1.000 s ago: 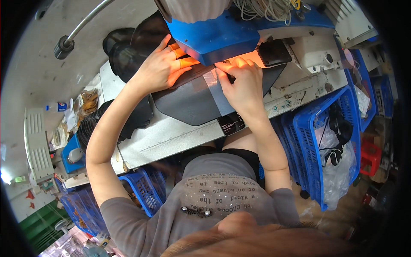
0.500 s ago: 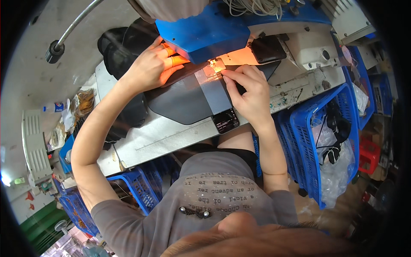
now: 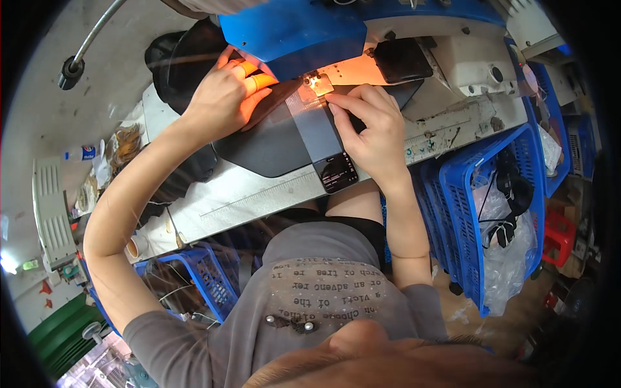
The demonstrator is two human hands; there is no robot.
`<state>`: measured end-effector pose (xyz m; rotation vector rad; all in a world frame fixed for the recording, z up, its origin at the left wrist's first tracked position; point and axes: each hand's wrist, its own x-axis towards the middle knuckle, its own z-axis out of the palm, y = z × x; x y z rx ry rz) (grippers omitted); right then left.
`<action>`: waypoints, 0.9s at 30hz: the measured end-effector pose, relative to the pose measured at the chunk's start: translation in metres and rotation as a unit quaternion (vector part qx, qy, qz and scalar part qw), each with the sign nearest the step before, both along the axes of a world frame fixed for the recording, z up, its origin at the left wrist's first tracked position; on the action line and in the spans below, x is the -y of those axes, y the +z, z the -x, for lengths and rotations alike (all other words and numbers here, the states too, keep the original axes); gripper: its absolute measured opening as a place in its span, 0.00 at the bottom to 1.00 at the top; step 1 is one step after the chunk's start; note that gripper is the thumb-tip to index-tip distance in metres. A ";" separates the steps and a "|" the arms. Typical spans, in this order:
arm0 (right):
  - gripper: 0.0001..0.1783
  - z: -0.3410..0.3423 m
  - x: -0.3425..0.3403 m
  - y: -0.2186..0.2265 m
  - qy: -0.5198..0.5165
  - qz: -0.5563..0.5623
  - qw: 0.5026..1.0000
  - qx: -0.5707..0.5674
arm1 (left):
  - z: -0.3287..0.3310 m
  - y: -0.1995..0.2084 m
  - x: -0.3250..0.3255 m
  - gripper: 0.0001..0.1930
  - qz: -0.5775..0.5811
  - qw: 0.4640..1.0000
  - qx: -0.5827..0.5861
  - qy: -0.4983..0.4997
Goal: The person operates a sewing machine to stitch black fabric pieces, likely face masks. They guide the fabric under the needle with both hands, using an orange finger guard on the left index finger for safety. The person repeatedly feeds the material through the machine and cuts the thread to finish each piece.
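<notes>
A blue and white sewing machine stands at the top, its lamp lighting the presser foot orange. A dark grey fabric piece lies on the machine table with a clear strip across it. My left hand lies flat on the fabric just left of the presser foot, fingers together. My right hand pinches the fabric edge and strip right of the foot.
Blue plastic crates with bagged items stand to the right, another blue crate under the table at left. A dark bundle lies behind my left hand. A small bottle and clutter sit at far left.
My view has shifted so that the machine sits higher in the picture. Both hands have stayed by the presser foot, and my right hand has slid a little nearer to it.
</notes>
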<state>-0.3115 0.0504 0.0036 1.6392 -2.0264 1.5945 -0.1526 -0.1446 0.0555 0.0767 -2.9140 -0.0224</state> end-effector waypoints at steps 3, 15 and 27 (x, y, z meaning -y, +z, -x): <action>0.06 0.001 0.000 0.000 0.007 0.008 1.000 0.001 | -0.001 -0.004 -0.012 0.10 -0.007 0.998 0.002 0.058; 0.04 0.002 -0.001 -0.002 0.014 0.017 1.000 0.022 | -0.007 0.003 -0.057 0.22 -0.063 0.988 0.030 0.138; 0.03 0.000 0.000 -0.003 -0.004 0.023 1.000 0.007 | -0.007 0.021 -0.057 0.31 -0.069 0.977 0.183 0.083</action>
